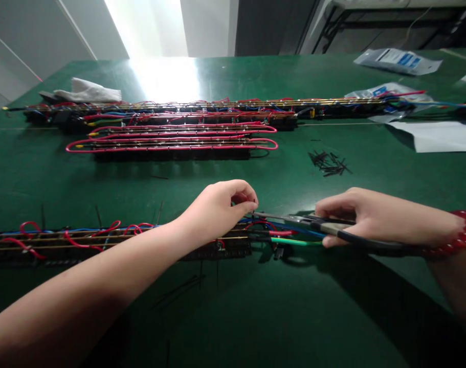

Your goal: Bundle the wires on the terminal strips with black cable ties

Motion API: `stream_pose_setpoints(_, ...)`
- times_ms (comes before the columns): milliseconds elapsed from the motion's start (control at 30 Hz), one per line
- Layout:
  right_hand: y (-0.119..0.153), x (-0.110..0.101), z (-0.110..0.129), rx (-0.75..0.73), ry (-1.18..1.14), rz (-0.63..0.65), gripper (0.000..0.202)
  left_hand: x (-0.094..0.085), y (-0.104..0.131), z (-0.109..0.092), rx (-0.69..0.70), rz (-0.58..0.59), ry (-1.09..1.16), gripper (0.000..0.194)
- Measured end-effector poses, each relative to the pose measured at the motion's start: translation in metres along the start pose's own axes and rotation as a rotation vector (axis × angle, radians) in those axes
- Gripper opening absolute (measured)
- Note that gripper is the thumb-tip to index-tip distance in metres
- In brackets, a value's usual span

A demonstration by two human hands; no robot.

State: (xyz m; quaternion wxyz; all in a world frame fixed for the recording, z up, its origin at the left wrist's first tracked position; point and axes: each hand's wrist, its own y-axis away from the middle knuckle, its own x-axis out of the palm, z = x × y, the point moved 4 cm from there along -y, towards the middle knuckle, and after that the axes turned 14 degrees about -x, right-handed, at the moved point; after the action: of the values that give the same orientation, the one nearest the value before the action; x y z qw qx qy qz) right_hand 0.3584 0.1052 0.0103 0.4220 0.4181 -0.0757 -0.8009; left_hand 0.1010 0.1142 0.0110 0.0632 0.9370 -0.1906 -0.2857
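My left hand (227, 207) is pinched closed over the right part of the near wired strip (194, 245); what sits between its fingertips is too small to name. In my right hand (350, 217) are long-nosed pliers (325, 223), their thin tip pointing left and reaching close to my left fingertips. Under the pliers, red, blue and green wires (296, 242) run out of the strip's right end. Red wire loops (83, 244) and thin upright black ties (97, 216) show along the strip's left part.
Across the green table (233, 312) lies a long wired assembly (202, 110), with red-looped strips (171, 144) before it. Cut black pieces (330, 163) lie right of centre. Plastic bags (399, 61), white paper (443, 135) and a white cloth (87, 92) rest farther back.
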Motion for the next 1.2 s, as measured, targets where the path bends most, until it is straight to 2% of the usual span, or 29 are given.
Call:
stream_pose_setpoints(200, 0.0, 0.0, 0.001, -0.048, 0.096, -0.013, 0.05, 0.0, 0.0, -0.001, 0.013, -0.008, -0.009, 0.007)
stream_pose_setpoints(467, -0.009, 0.001, 0.002, -0.041, 0.159, -0.041, 0.057, -0.001, -0.001, 0.0, 0.003, -0.025, -0.035, 0.008)
stream_pose_setpoints(800, -0.009, 0.003, -0.002, -0.009, 0.042, 0.056, 0.051, -0.001, -0.001, 0.001, -0.008, -0.04, -0.047, 0.005)
stream_pose_setpoints(967, -0.006, 0.004, -0.002, 0.006, -0.08, 0.129, 0.05, 0.002, 0.0, 0.001, -0.014, 0.018, -0.072, 0.006)
stream_pose_setpoints(1200, -0.007, 0.003, -0.002, 0.013, -0.117, 0.137, 0.048, 0.004, -0.001, 0.007, -0.019, 0.038, -0.039, 0.014)
